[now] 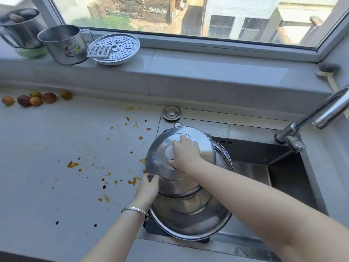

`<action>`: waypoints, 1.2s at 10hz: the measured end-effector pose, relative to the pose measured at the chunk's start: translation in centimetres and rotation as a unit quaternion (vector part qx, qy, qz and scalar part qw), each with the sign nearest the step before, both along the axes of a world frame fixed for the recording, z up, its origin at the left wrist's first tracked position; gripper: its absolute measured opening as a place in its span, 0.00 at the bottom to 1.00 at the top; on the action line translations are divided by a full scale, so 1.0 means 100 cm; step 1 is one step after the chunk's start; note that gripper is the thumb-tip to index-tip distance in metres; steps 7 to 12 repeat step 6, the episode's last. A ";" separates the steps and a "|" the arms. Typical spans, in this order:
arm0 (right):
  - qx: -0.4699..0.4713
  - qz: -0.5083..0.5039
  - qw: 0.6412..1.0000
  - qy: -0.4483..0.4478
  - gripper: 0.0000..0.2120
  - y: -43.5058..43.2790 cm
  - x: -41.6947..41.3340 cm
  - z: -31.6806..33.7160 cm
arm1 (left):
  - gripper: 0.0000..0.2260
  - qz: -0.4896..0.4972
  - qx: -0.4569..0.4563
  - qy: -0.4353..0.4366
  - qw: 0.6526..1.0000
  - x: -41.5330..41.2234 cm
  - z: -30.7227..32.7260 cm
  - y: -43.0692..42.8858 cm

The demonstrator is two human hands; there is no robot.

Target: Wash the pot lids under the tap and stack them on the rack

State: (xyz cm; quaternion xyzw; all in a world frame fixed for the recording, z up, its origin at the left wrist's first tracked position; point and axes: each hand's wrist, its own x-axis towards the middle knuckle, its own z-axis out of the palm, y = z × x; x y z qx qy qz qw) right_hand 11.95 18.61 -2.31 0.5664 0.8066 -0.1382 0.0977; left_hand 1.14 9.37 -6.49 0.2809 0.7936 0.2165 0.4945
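Note:
A large steel pot lid (162, 150) lies tilted at the left end of the sink. My right hand (186, 153) presses a white pad against its top face. My left hand (149, 188) grips the lid's near-left rim. Beneath it sit more steel lids or bowls (190, 222), stacked on a dark rack (151, 228) across the sink's left side. The tap (321, 115) arches in from the right, and I see no water running.
The sink basin (283, 178) is open on the right. Orange food spatters (105, 167) dot the worktop. Several small fruits (35, 99) lie far left. On the sill stand steel mugs (64, 44) and a steamer plate (115, 49). A small lid (171, 112) sits behind the sink.

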 end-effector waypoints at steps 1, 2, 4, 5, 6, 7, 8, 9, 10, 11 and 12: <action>0.012 0.008 1.000 0.001 0.22 0.002 -0.005 -0.004 | 0.15 -0.002 -0.013 0.013 1.000 -0.007 -0.003 0.006; 0.030 0.019 0.999 -0.016 0.23 0.003 -0.005 -0.005 | 0.12 -0.011 -0.025 0.020 0.999 -0.009 -0.002 0.012; 0.031 0.039 0.999 -0.008 0.25 0.000 0.006 -0.009 | 0.14 -0.029 -0.025 0.043 0.998 -0.015 -0.004 0.018; 0.041 0.051 0.998 0.013 0.22 0.000 0.016 -0.005 | 0.23 -0.057 -0.040 0.075 0.995 -0.019 -0.008 0.013; 0.020 0.037 0.998 0.035 0.18 0.000 0.030 0.004 | 0.24 -0.090 -0.007 0.140 0.986 -0.014 0.002 0.012; 0.020 0.037 0.998 0.035 0.18 0.000 0.030 0.004 | 0.24 -0.090 -0.007 0.140 0.986 -0.014 0.002 0.012; 0.020 0.037 0.998 0.035 0.18 0.000 0.030 0.004 | 0.24 -0.090 -0.007 0.140 0.986 -0.014 0.002 0.012; 0.020 0.037 0.998 0.035 0.18 0.000 0.030 0.004 | 0.24 -0.090 -0.007 0.140 0.986 -0.014 0.002 0.012; 0.020 0.037 0.998 0.035 0.18 0.000 0.030 0.004 | 0.24 -0.090 -0.007 0.140 0.986 -0.014 0.002 0.012; 0.020 0.037 0.998 0.035 0.18 0.000 0.030 0.004 | 0.24 -0.090 -0.007 0.140 0.986 -0.014 0.002 0.012; 0.020 0.037 0.998 0.035 0.18 0.000 0.030 0.004 | 0.24 -0.090 -0.007 0.140 0.986 -0.014 0.002 0.012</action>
